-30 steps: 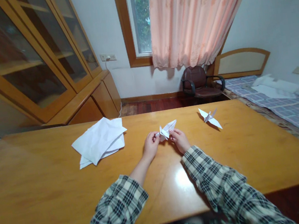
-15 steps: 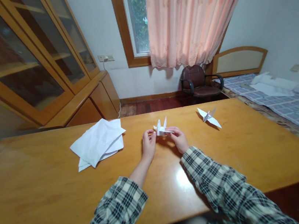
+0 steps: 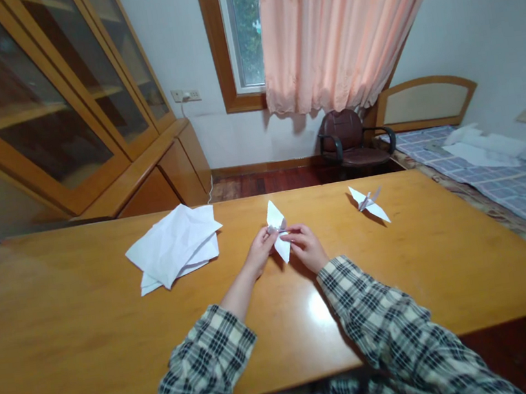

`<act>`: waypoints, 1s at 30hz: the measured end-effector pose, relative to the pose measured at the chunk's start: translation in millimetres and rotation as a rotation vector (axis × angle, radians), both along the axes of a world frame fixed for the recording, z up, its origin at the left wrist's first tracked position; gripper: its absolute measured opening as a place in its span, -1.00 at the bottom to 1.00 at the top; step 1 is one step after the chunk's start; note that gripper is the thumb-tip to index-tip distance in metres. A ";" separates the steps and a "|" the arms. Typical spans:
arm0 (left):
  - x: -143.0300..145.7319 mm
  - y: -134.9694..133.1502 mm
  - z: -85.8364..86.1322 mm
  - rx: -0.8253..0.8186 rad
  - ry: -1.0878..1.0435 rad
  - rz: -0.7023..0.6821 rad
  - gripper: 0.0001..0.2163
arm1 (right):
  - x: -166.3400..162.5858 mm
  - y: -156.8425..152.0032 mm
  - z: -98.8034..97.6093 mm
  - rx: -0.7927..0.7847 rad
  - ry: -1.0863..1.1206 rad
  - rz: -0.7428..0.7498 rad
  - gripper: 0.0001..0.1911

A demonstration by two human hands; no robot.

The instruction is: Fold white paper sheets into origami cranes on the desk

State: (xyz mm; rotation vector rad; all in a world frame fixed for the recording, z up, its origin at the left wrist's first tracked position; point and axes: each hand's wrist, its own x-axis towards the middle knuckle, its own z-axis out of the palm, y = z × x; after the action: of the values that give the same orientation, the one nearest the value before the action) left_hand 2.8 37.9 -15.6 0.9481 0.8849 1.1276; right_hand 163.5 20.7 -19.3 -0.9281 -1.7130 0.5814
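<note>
Between my two hands is a white origami crane point(image 3: 274, 213), its wings spread, one pointing away from me and one toward me. My left hand point(image 3: 259, 249) pinches the crane's left end with thumb and fingers. From the other side my right hand point(image 3: 307, 246) has its fingers closed on the crane's right end, close to the near wing. Parts of the crane's body are covered by my fingertips. A second origami crane point(image 3: 369, 203) lies with wings spread on the table to the right of my hands.
Several loose white paper sheets point(image 3: 176, 245) lie in a pile on the wooden table point(image 3: 84, 352) at the left. Beyond the table stand a glass-door cabinet point(image 3: 107, 173), a brown armchair point(image 3: 350, 139) and a bed point(image 3: 494, 168) at the right.
The held crane's wings have gone from raised upright to spread out flat, away from and toward me. Both hands have closed in around its middle.
</note>
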 end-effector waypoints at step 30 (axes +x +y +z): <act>-0.6 -8.2 -8.5 0.333 0.310 0.040 -0.70 | 0.7 -0.8 1.5 -0.222 0.132 -0.122 -0.75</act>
State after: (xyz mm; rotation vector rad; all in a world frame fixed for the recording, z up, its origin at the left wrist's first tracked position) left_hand 2.2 29.7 -24.0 1.4122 0.9840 1.2033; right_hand 164.1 19.9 -17.8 -1.1173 -1.4831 0.7456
